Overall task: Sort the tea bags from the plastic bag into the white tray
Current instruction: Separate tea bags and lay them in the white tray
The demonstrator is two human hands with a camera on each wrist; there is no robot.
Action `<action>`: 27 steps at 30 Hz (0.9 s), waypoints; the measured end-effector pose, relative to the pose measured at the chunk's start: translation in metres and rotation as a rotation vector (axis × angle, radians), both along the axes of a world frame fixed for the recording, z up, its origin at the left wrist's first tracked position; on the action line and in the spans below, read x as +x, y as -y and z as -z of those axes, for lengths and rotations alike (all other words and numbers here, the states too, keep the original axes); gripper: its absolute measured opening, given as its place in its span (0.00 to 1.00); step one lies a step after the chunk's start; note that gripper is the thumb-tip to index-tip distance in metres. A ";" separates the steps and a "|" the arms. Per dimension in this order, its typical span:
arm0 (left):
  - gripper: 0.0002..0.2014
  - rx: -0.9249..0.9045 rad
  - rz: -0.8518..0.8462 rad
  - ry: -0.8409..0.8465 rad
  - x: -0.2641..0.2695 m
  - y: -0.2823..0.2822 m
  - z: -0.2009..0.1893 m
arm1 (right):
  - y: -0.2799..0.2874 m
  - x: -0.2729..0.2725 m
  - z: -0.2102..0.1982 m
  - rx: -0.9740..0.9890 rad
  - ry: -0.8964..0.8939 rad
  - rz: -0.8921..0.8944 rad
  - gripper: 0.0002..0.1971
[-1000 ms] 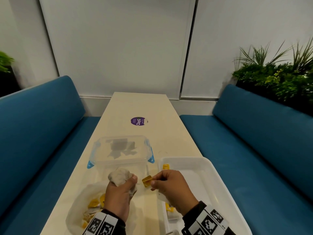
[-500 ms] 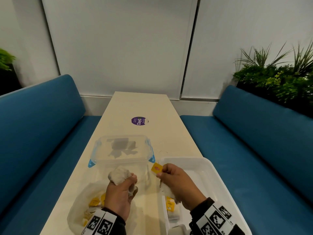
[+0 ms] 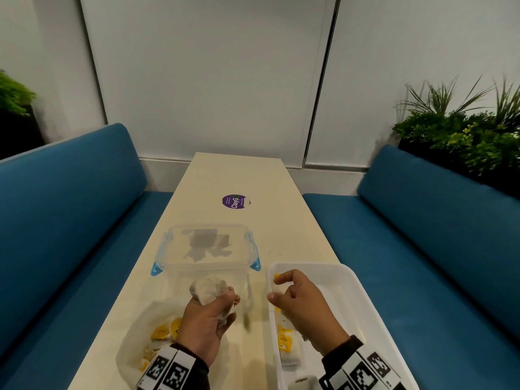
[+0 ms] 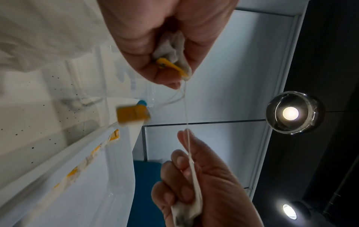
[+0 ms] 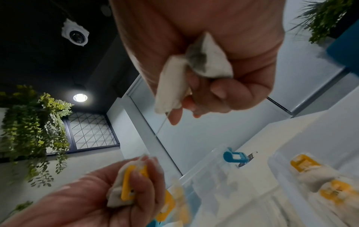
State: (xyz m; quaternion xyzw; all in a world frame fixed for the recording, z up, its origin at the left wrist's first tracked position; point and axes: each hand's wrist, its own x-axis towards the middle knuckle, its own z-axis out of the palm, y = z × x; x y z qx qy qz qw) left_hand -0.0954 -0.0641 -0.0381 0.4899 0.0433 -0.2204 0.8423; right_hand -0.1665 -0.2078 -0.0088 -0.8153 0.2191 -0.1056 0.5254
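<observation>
My left hand (image 3: 222, 302) grips a crumpled clump of tea bags (image 3: 206, 288) above the plastic bag (image 3: 135, 339), which lies at the table's near left with several yellow-tagged tea bags inside. My right hand (image 3: 277, 288) hovers over the near left corner of the white tray (image 3: 343, 294) and holds one tea bag (image 5: 194, 69) in curled fingers. A thin string (image 4: 186, 107) runs taut between the two hands. A yellow tag (image 4: 133, 114) dangles blurred between them. Several tea bags (image 3: 287, 342) lie along the tray's left side.
A clear plastic container (image 3: 205, 249) with blue clips stands just beyond my hands, mid-table. A purple round sticker (image 3: 235, 201) marks the table farther off. Blue benches flank the narrow table, with plants behind the right one.
My right hand has drawn away from the left hand, rightward to the tray, pulling one tea bag out of the clump. My left hand has stayed put with its clump.
</observation>
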 end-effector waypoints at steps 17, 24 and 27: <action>0.13 -0.159 0.067 -0.074 -0.006 0.003 -0.005 | -0.039 0.004 0.005 -0.669 0.122 -0.342 0.14; 0.16 -0.138 0.082 -0.217 0.000 0.002 0.006 | -0.030 0.011 0.003 -0.350 0.155 -0.308 0.04; 0.19 -0.143 0.039 -0.292 0.005 -0.001 0.011 | -0.022 0.010 -0.004 -0.084 0.159 -0.303 0.09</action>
